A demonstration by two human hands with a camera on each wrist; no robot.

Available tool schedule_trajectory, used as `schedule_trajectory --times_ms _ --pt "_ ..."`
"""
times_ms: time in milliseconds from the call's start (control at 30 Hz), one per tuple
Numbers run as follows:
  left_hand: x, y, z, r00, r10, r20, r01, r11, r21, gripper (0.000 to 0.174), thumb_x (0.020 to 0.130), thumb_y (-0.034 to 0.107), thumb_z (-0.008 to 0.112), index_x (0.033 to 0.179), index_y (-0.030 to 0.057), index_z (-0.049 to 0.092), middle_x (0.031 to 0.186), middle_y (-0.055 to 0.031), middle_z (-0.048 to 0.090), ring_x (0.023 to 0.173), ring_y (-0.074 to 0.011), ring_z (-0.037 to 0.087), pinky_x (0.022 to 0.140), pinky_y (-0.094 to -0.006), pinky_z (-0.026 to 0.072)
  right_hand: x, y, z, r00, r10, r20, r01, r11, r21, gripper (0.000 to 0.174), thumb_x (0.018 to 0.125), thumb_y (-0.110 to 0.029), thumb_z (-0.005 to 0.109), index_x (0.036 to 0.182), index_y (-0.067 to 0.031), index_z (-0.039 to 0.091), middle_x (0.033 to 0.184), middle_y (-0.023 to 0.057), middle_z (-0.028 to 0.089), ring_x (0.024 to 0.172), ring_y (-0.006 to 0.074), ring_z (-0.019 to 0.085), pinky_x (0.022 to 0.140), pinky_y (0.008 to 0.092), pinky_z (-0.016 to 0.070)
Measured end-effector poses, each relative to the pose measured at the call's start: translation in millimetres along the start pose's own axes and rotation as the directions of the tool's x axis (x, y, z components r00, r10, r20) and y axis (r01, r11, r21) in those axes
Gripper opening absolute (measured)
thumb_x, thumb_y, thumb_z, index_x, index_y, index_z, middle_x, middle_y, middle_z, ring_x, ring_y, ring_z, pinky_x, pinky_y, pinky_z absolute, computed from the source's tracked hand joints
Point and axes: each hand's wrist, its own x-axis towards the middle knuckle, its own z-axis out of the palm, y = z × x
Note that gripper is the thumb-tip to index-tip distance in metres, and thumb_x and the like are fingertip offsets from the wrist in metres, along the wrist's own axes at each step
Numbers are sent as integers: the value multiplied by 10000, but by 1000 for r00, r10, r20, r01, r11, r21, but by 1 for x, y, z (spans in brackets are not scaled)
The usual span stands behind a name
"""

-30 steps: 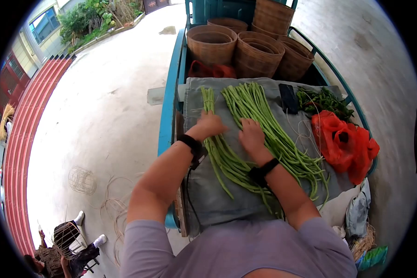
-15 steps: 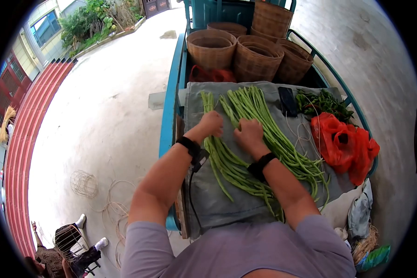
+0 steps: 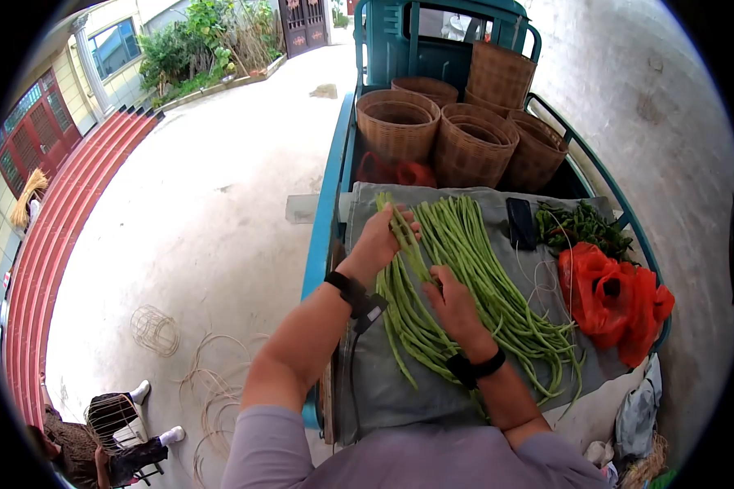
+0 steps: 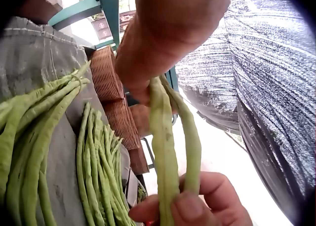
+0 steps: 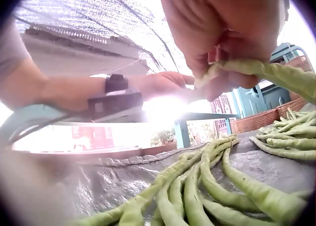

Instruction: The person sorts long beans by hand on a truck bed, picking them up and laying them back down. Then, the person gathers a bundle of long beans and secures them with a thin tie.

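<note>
A few long green beans (image 4: 165, 147) are held up above the grey cloth. My left hand (image 3: 379, 240) grips their upper end, palm turned up in the head view. Lower down, my right hand (image 3: 457, 308) pinches the same beans between thumb and fingers, as the left wrist view shows. Beneath them lies a smaller bundle of long beans (image 5: 192, 186), its top ends gathered by a thin tie. A wider pile of long beans (image 3: 481, 261) spreads on the cloth to the right, beside my right hand.
The grey cloth (image 3: 375, 411) covers the back of a teal truck bed. Woven baskets (image 3: 395, 126) stand behind it. On the right lie a dark phone-like object (image 3: 521, 224), dark green peppers (image 3: 583, 228), thin string and a red plastic bag (image 3: 599, 297). A person (image 3: 77, 436) sits at lower left.
Both hands were low over the left bundle; now a few beans are lifted between them. My left hand has turned palm up. The head view has tilted upward, showing more of the truck.
</note>
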Motion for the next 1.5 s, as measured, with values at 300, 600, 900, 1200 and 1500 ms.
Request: schedule_trajectory --times_ms 300,600,900,1200,1500 --pt "-25 15 35 984 21 179 -24 1000 15 442 1003 370 403 1318 59 379 1099 -120 575 918 -257 611 860 -413 504 -3 5 12 999 -10 -51 11 1000 7 380 926 -176 558 1266 -12 512 913 168 657 818 274 657 700 340 488" --pt "-16 15 28 987 -27 157 4 990 142 346 999 312 440 1243 67 430 742 -15 487 616 -141 462 592 -316 438 -2 9 5 999 33 33 -29 991 -127 328 848 -303 633 1112 -112 597 887 166 636 771 323 631 645 395 476" --pt "-21 27 35 953 96 -286 -167 958 -233 250 1019 285 393 858 96 421 676 -1 465 560 -143 431 553 -303 417 -28 45 -54 949 312 50 -306 947 -94 273 769 -256 679 947 -72 583 740 102 598 626 249 568 591 357 435" --pt "-2 19 7 994 -104 -35 82 914 -396 263 1023 254 357 803 114 392 661 7 375 527 -138 360 551 -311 393 -27 -63 -119 979 181 -89 -178 983 45 375 778 -94 647 1144 -144 587 884 103 625 760 248 620 683 351 475" --pt "-9 29 15 960 103 -259 -167 956 -242 284 1025 274 333 803 104 383 633 9 360 522 -137 355 521 -314 380 -38 65 -84 863 374 -341 -386 922 36 266 758 -55 657 1015 -85 597 845 93 592 775 255 593 680 329 459"
